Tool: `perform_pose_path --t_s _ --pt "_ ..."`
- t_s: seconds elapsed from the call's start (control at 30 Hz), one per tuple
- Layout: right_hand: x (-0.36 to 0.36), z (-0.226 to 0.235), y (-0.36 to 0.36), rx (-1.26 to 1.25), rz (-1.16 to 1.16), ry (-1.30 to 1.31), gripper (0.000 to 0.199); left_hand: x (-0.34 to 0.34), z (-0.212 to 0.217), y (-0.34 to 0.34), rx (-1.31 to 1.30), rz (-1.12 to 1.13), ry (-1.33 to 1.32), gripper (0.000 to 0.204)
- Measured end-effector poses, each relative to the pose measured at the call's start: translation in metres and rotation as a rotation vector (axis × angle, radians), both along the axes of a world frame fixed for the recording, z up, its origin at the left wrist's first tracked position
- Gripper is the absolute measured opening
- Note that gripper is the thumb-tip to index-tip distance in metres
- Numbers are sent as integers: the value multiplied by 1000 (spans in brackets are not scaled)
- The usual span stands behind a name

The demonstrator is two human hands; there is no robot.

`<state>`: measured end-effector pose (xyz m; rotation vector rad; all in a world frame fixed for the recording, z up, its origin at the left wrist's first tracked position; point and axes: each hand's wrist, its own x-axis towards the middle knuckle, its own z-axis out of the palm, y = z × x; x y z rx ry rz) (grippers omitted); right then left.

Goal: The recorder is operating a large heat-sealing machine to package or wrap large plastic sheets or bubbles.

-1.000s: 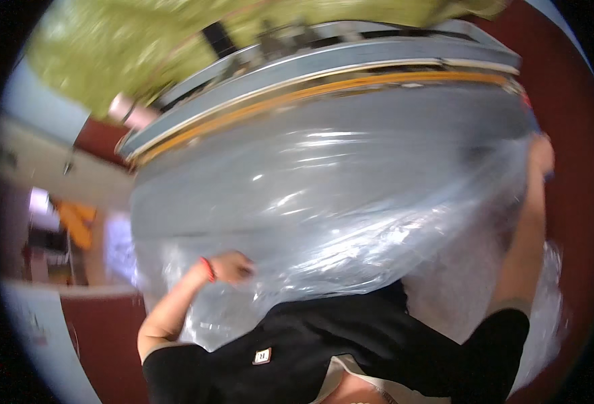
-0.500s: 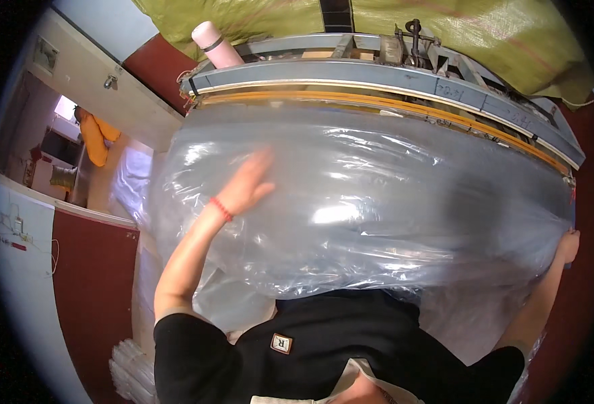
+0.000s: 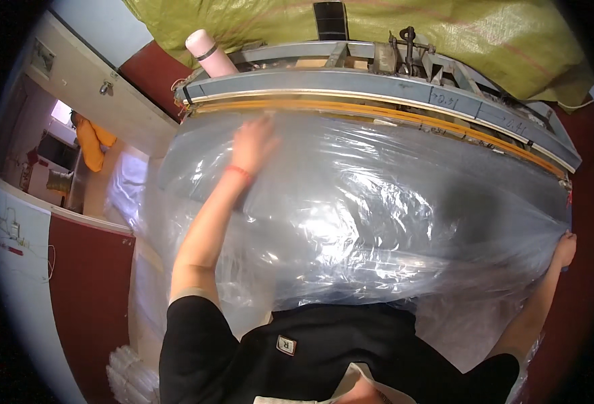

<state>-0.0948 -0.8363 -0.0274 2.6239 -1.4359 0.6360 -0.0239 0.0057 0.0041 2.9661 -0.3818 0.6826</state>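
Observation:
A wide sheet of clear plastic film (image 3: pixel 371 202) covers the work surface in front of me, wrinkled and shiny, its near side hanging toward my body. My left hand (image 3: pixel 253 143), with a red bracelet at the wrist, lies on the film near its far edge at the left; it is blurred, with its fingers stretched out. At the far right, my right hand (image 3: pixel 566 249) is closed on the film's edge and draws it into taut folds. Beyond the film runs a long grey metal bar (image 3: pixel 351 86) with an orange strip (image 3: pixel 351 108) along its lower side.
A pink bottle (image 3: pixel 211 54) stands on the frame behind the bar. A metal clamp (image 3: pixel 408 50) and a dark phone (image 3: pixel 330 21) are farther back, against a yellow-green woven sheet (image 3: pixel 256 23). At left are an open door (image 3: pixel 101 81) and bundled clear plastic (image 3: pixel 132 374).
My left hand has moved forward across the film, toward the bar. The film's wrinkles have shifted, while my right hand keeps hold of the right edge.

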Motion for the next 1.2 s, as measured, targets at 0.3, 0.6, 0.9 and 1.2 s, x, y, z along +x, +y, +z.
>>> perform_pose_path --t_s 0.3,0.6,0.9,1.2 --pt "-7 1 -5 117 46 -170 40 30 -15 31 -378 -271 62 10" --pt "-40 -25 -62 553 482 -879 38 51 -14 -11 -305 99 -123 14" --pt "-135 -19 -80 592 340 -863 36 16 9 -50 -301 66 -139 17" --pt "-34 49 -33 957 376 -1159 32 47 5 -4 -1024 160 -207 19"
